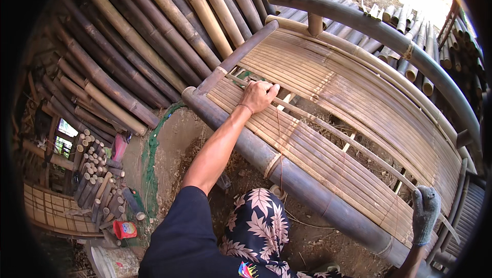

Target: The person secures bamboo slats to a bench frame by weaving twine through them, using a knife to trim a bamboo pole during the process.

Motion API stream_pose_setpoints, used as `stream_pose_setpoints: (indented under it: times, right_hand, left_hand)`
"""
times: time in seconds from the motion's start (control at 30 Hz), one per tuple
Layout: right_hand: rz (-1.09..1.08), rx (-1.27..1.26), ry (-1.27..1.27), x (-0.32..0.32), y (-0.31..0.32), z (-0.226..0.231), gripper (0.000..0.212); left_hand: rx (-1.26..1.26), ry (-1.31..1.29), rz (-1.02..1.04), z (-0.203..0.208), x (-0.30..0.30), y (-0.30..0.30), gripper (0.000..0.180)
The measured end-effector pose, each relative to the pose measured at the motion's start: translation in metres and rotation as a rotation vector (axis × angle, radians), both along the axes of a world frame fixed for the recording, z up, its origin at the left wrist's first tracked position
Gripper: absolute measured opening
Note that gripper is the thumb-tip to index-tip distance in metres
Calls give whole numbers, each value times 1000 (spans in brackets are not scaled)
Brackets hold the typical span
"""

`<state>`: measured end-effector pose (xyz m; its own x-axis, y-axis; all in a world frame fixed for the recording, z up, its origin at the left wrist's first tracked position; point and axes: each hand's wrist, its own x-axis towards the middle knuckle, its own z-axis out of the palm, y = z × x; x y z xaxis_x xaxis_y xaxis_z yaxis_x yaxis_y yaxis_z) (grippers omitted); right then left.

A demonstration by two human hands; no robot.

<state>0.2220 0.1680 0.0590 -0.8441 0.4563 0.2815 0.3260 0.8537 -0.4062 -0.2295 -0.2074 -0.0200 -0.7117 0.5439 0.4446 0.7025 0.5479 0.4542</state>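
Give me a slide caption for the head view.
Bare left hand and gloved right hand grip a bamboo strip along a slatted bench.

Bamboo poles fill upper L, cut pcs below, red pkt nr bucket.

The person's left forearm points toward one o'clock, bare left hand curled into a fist; the gloved right hand curls at four o'clock.

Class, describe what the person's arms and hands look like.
The left hand is bare, with a thin band round the wrist and a dark sleeve ending near the elbow. The right hand wears a grey fabric glove.
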Motion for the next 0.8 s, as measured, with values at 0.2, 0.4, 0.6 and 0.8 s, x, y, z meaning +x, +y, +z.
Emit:
stream_pose_setpoints:
  times: [0.2, 0.4, 0.6, 0.8]
  right_hand:
    - [27, -34, 21, -16, 22, -14, 10]
    - [28, -239, 15, -53, -8, -44, 14]
    - [55, 130, -65, -45, -32, -41, 17]
    - [-99, 281, 390, -9, -2, -48, 27]
  left_hand:
    - [-88, -64, 155, 3, 5, -3, 39]
    - [9, 186, 11, 12, 11, 18, 18]
    - [-71, 277, -404, 14, 85, 74, 29]
    - [-258, 176, -702, 33, 201, 160, 36]
